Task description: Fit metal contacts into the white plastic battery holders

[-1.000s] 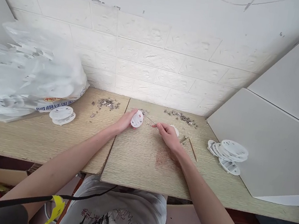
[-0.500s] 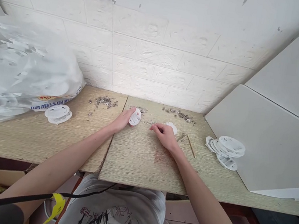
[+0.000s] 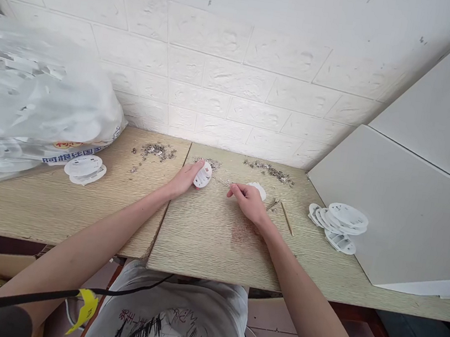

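My left hand [image 3: 185, 179] grips a white round plastic disc [image 3: 203, 175] by its left edge, tilted up above the wooden table. Small slots and dark or metallic spots show on the disc's face. My right hand [image 3: 248, 201] is closed in a pinch around a thin metal tool [image 3: 222, 182], whose exact kind is too small to make out. Its tip points left toward the disc and stays a little apart from it. Partly behind my right hand lies another white disc [image 3: 258, 190]. Small metal pieces [image 3: 213, 164] are heaped just behind the held disc.
More metal pieces lie in piles at the back left [image 3: 158, 151] and back right [image 3: 270, 171]. A wooden stick [image 3: 287, 218] rests right of my right hand. White discs are stacked at right [image 3: 346, 214] and left [image 3: 85, 167], near a full plastic bag [image 3: 41, 103]. A pale panel [image 3: 411, 217] borders the right side.
The tool's tip has drawn slightly right, away from the disc, with a small shift of my right hand. My left hand keeps its hold. The whole view has shifted slightly.
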`<state>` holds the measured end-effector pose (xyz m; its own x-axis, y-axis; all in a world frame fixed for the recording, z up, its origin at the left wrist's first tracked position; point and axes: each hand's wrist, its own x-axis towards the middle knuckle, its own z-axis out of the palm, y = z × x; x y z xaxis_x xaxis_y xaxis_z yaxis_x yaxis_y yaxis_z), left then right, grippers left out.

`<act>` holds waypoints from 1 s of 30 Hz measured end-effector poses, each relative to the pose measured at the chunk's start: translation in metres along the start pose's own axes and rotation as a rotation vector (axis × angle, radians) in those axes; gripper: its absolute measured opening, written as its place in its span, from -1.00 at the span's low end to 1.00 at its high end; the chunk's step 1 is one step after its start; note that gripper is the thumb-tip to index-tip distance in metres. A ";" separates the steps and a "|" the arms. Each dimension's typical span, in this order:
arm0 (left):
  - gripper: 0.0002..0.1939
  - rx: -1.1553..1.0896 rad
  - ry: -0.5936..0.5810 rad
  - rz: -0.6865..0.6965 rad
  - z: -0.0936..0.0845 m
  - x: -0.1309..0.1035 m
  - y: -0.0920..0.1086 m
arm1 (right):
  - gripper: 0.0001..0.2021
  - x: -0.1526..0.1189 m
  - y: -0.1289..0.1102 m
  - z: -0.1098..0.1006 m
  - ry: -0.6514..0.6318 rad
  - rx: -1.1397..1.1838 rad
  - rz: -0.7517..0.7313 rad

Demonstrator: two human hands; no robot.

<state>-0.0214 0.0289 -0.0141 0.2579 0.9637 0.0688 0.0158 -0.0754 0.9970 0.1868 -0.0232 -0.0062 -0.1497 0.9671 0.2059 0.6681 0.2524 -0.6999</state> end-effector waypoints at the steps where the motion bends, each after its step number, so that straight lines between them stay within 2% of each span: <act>1: -0.57 -0.004 -0.001 0.003 0.000 -0.001 0.001 | -0.57 0.000 0.000 -0.002 -0.014 0.009 0.008; 6: -0.58 0.017 -0.008 0.014 0.001 -0.003 0.004 | -0.60 -0.003 -0.002 -0.012 -0.165 0.160 0.068; 10: -0.64 0.028 0.012 0.009 0.002 -0.005 0.006 | -0.66 -0.004 -0.003 -0.015 -0.227 0.213 0.040; 17: -0.66 0.025 0.030 0.010 0.004 -0.008 0.010 | -0.69 -0.001 0.001 -0.008 -0.068 -0.050 -0.070; 21: -0.61 0.036 -0.011 0.036 0.004 -0.008 0.008 | -0.71 0.000 0.001 -0.001 -0.053 -0.113 -0.099; 26: -0.47 0.098 0.032 0.047 0.003 -0.005 0.002 | -0.70 0.000 0.004 0.004 -0.046 -0.183 -0.158; 30: -0.41 0.167 0.016 0.055 0.002 -0.003 -0.001 | -0.69 0.001 0.006 0.005 -0.043 -0.193 -0.181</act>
<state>-0.0201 0.0252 -0.0153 0.2479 0.9607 0.1248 0.1628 -0.1683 0.9722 0.1871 -0.0210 -0.0138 -0.3071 0.9084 0.2839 0.7537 0.4142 -0.5103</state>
